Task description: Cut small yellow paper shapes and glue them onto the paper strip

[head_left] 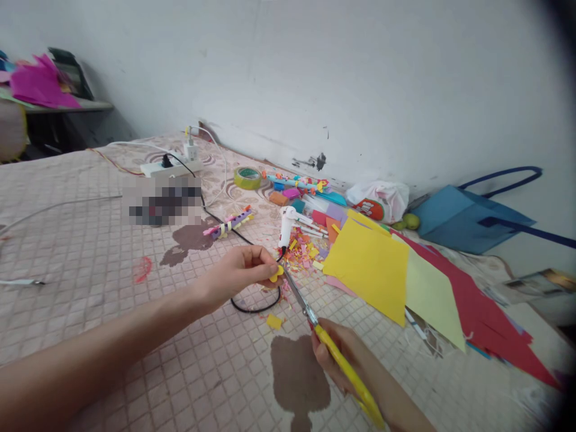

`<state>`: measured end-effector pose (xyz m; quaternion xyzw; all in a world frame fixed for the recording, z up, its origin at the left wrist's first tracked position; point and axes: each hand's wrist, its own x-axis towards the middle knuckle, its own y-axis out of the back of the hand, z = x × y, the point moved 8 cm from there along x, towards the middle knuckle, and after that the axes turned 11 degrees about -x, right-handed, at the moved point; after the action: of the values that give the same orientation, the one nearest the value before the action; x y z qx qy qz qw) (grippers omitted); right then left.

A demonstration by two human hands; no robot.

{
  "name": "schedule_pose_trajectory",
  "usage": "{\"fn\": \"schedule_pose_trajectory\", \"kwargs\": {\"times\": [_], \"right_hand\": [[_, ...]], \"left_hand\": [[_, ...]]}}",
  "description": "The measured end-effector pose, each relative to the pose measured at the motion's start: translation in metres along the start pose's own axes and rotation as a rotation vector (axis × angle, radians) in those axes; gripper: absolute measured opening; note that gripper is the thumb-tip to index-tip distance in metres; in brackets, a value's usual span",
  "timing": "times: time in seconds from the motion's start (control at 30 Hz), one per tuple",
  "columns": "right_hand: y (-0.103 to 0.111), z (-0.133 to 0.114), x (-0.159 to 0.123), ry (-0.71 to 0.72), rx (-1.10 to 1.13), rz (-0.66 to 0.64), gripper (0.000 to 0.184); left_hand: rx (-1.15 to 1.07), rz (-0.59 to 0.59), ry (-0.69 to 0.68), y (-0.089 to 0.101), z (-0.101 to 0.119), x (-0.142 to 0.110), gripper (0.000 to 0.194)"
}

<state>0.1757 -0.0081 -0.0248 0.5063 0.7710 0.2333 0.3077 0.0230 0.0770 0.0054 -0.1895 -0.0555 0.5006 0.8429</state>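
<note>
Between the thumb and fingers of my left hand (252, 267) is a small yellow paper piece (276, 274) with a rounded edge. My right hand (342, 354) grips yellow-handled scissors (335, 351), whose blades point up and left, their tips close to the yellow piece. Whether the blades touch it I cannot tell. Below the left hand a small yellow scrap (274, 322) lies on the patterned cloth. Just beyond the hands rests a white glue gun (285, 228) with a black cord, and many coloured paper scraps (303, 252) are strewn beside it.
Yellow (371, 264), pale green and red sheets overlap on the right, near a blue bag (472, 219). Farther back are a tape roll (247, 177), a decorated purple stick (229, 224) and a power strip (173, 165). A white wall rises behind. One area is pixelated.
</note>
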Motion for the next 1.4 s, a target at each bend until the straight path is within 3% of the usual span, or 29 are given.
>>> {"fn": "schedule_pose_trajectory", "kwargs": {"times": [0.3, 0.53, 1.03, 1.27, 1.4], "right_hand": [[-0.002, 0.003, -0.002, -0.016, 0.109, -0.003, 0.044], [0.005, -0.006, -0.002, -0.051, 0.091, 0.047, 0.052], [0.000, -0.002, 0.004, -0.021, 0.123, 0.047, 0.057], [0.000, 0.006, 0.006, -0.126, 0.319, 0.085, 0.049], [0.005, 0.002, 0.010, -0.143, 0.395, 0.196, 0.036]], "left_hand": [[-0.002, -0.012, 0.012, -0.001, -0.002, 0.000, 0.016], [-0.024, 0.054, 0.025, 0.002, -0.010, -0.002, 0.017], [-0.246, 0.068, 0.148, -0.004, -0.023, -0.005, 0.022], [-0.085, 0.043, 0.115, -0.009, -0.024, -0.007, 0.022], [0.036, 0.061, 0.094, -0.011, -0.026, -0.010, 0.023]]}}
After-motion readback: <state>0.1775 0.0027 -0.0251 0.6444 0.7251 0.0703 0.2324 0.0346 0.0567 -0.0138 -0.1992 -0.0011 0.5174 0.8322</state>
